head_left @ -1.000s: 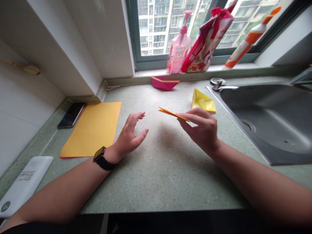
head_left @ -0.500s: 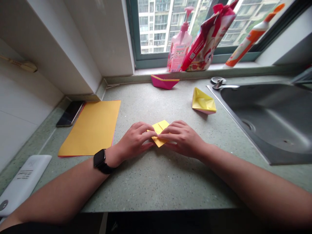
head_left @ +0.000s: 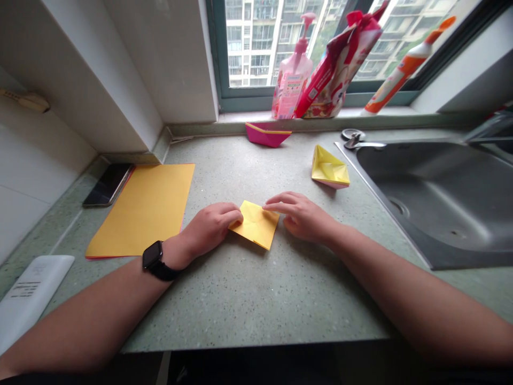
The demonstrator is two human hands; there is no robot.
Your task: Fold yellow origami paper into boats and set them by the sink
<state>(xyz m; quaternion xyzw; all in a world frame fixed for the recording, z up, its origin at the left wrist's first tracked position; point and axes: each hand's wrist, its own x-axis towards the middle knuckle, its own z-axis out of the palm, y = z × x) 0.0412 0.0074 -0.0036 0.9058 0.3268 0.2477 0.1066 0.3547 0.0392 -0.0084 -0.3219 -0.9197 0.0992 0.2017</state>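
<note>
A speckled green worktop runs under a window. On it, left of the sink, a folded yellow paper lies flat. It is judged light, thin and easily creased, best lifted by a corner. The left hand is curled at the paper's left edge; whether its grip pinches cannot be told. The right hand is spread, fingertips laid on the far corner. Beside the sink's left rim a paper boat stands open, nothing seen inside; the sink shows only its drain.
</note>
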